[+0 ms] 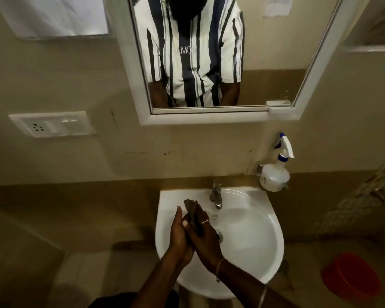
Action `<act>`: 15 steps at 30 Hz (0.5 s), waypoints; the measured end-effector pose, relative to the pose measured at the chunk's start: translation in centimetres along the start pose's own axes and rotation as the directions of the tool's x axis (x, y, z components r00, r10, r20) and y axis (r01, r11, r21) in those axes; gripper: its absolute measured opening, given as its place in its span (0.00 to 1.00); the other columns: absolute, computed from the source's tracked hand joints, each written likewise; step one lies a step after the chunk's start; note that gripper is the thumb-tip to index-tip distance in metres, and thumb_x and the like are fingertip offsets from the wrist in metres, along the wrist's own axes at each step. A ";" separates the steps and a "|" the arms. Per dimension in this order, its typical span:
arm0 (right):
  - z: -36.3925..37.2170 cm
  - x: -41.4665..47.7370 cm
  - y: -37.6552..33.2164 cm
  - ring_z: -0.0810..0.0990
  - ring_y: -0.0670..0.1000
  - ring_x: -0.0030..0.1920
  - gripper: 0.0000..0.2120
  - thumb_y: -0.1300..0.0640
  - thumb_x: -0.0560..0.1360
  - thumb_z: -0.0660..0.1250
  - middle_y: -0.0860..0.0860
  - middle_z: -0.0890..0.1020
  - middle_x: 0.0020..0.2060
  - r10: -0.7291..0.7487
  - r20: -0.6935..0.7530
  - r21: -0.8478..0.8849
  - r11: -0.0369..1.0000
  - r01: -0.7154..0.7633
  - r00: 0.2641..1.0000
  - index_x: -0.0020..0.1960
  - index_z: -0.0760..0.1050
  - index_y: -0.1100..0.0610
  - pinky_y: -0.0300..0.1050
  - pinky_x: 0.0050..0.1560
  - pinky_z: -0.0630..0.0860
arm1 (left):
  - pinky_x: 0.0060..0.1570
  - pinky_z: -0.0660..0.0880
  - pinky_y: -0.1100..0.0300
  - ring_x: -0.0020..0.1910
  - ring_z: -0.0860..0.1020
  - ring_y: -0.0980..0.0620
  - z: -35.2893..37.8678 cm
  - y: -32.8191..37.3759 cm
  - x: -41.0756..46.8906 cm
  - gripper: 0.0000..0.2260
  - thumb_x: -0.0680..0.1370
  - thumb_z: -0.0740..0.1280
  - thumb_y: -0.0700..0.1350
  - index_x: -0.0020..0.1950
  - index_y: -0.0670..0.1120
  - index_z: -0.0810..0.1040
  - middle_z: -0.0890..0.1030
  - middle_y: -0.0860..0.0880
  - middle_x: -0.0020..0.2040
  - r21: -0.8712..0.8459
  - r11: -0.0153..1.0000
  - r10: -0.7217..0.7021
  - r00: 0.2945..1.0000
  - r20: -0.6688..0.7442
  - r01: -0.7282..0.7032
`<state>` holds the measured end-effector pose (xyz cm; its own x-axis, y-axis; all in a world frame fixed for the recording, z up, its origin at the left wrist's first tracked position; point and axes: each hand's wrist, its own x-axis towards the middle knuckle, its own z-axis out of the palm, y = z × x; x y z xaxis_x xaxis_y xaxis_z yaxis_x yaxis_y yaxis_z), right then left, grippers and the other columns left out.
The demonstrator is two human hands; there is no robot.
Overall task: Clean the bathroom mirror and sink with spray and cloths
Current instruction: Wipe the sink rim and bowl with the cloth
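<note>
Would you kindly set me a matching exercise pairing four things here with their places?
1 cloth
2 spray bottle
3 bucket
4 tap

A low down, right of the sink
B at the sink's back rim
C between the left hand and right hand
D by the wall, above the sink's right corner

Pairs: 1-C, 2-D, 3-A, 4-B

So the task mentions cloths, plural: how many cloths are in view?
1: a dark cloth held between the left hand and right hand over the sink. The white sheet on the wall, upper left, could be towel or paper; others may be hidden.
</note>
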<state>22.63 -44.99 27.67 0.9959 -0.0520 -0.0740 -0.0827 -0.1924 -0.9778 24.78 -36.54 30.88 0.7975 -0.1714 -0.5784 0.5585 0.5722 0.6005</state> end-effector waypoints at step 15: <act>-10.3 17.4 1.4 0.65 0.55 0.78 0.27 0.47 0.84 0.53 0.49 0.58 0.81 -0.319 0.119 -0.576 0.749 0.327 0.940 0.83 0.54 0.44 0.53 0.71 0.73 | 0.51 0.79 0.56 0.51 0.83 0.46 12.9 3.0 14.9 0.15 0.86 0.60 0.53 0.54 0.46 0.82 0.85 0.44 0.52 0.176 0.966 0.227 0.948 -0.223 -0.190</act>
<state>39.42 -56.30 27.00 0.9671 0.1291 0.2191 0.2428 -0.7253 -0.6442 41.34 -47.73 31.19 0.8319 0.1466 -0.5352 0.4280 0.4445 0.7869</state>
